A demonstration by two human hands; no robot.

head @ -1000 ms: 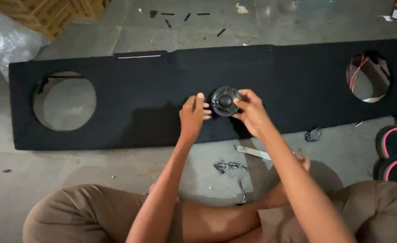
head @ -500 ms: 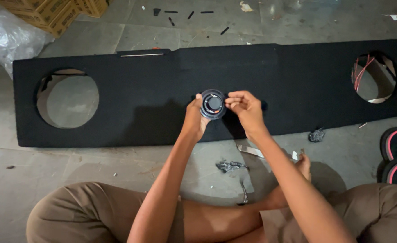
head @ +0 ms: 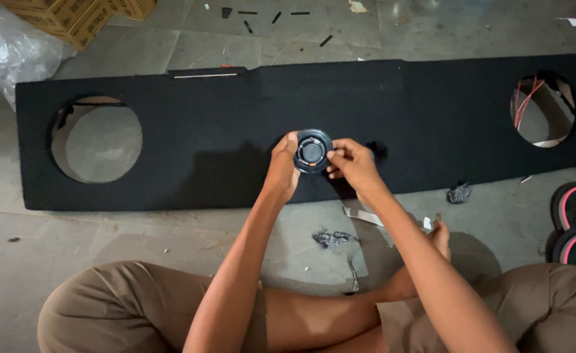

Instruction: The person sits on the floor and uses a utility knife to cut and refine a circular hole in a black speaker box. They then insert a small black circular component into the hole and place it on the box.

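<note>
Above the panel's (head: pixel 203 140) middle, near its front edge, the left hand (head: pixel 282 171) cups a small round speaker (head: pixel 312 151) from its left side, while the right hand (head: pixel 353 165) pinches its right rim. A loosened pinch could likely drop the speaker onto the panel or floor (head: pixel 137 235).

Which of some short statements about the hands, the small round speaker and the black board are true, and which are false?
1. Both hands, left hand and right hand, hold the small round speaker. True.
2. The black board has one round hole. False: it has two, the left hole and the right hole.
3. Red wires show through the right hole. True.
4. The board stands upright against a wall. False: it lies flat on the floor.
5. Cardboard boxes stand at the top left. True.
</note>
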